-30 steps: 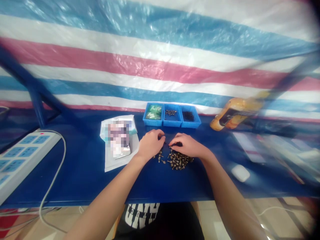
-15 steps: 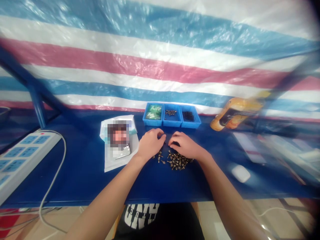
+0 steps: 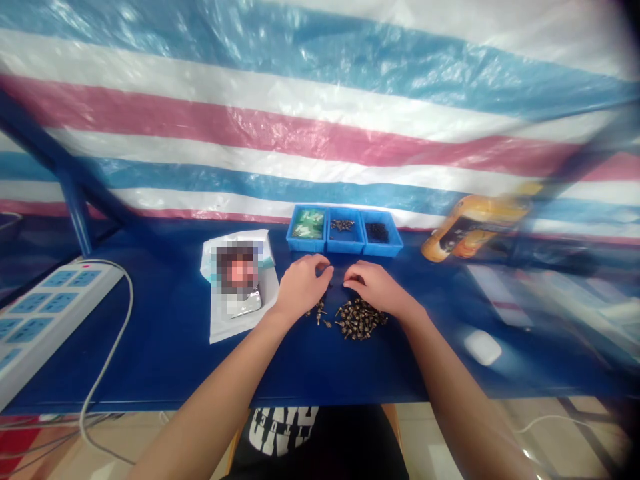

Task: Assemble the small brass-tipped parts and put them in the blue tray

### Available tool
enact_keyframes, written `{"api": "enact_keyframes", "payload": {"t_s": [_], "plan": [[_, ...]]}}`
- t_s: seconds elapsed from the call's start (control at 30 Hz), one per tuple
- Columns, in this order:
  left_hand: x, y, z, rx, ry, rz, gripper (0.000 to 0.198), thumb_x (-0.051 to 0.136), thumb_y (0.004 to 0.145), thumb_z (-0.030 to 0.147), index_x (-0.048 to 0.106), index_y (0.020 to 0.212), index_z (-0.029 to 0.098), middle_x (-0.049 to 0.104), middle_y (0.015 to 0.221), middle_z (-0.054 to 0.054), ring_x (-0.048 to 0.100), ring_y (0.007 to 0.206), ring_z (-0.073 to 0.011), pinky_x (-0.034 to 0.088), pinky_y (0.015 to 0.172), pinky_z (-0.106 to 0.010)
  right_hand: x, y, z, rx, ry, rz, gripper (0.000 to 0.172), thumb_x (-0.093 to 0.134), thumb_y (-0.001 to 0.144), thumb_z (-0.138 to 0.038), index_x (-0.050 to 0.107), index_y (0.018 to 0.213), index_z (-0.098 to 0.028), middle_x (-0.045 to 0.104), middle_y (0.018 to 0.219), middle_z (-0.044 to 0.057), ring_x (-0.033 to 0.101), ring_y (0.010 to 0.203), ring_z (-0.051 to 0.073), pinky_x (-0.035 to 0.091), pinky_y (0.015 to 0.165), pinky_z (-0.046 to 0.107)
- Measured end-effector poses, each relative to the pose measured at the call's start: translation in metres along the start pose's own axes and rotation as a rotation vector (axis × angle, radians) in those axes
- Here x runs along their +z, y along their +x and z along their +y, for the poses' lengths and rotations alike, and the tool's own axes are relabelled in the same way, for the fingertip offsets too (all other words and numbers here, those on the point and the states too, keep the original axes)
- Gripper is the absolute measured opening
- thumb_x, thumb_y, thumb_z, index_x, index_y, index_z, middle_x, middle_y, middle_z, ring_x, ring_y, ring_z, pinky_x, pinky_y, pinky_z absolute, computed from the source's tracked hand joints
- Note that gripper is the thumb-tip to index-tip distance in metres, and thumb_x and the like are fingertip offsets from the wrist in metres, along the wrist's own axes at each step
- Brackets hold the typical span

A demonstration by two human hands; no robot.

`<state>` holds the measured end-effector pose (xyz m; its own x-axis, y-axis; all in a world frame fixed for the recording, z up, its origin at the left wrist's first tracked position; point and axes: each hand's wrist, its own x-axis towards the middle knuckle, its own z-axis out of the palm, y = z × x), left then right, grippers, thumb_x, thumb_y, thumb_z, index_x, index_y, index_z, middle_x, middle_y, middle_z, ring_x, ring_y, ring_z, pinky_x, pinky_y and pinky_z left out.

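Head view: the person's left hand (image 3: pixel 303 288) and right hand (image 3: pixel 375 288) are reaching in over a blue desk (image 3: pixel 170 363), hovering a little apart from each other. The left hand's grip is curled downward, with its fingers (image 3: pixel 323 267) drawn together just above the desk; the right hand's grip is curled the same way, its fingertips (image 3: pixel 350 274) pointing toward the left hand. Neither grip is showing a held part, though the fingers are hiding their insides, so I cannot tell whether either one is pinching anything.

Brass-and-dark screws (image 3: pixel 359 320) are lying in a loose pile on the desk, just below the right hand and touching its edge. A smaller scatter of screws (image 3: pixel 318 314) is lying just below the left hand. Beyond the hands, a blue three-compartment tray (image 3: pixel 306 248) is sitting on the desk: green packets (image 3: pixel 309 223) are filling the left compartment, small screws (image 3: pixel 342 225) are lying in the middle one, and small dark parts (image 3: pixel 377 232) are lying in the right one.

Left of the hands, a white paper packet (image 3: pixel 240 327) is lying with a blurred print on it. A white power strip (image 3: pixel 50 313) is lying at the desk's left side, a white computer mouse (image 3: pixel 483 348) is lying to the right, and a striped plastic sheet (image 3: pixel 320 107) is hanging behind.
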<state>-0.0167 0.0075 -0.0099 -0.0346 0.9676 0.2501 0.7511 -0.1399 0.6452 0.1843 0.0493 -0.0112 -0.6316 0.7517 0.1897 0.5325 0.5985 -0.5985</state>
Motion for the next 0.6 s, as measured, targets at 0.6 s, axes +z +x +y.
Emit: {"api": "enact_keyframes", "payload": {"t_s": [0.6], "plan": [[-0.007,0.003,0.012,-0.031,-0.765,-0.269,0.021,0.070,0.083,0.036,0.071,0.093,0.018,0.074,0.098,-0.006,0.069,0.090,-0.0195,0.052,0.083,-0.031,0.004,-0.001,-0.019,-0.095,0.163,0.338,0.035,0.071,0.085,-0.034,0.065,0.119,-0.028,0.070,0.098,0.004,0.065,0.091,0.021,0.052,0.084,0.038]]}}
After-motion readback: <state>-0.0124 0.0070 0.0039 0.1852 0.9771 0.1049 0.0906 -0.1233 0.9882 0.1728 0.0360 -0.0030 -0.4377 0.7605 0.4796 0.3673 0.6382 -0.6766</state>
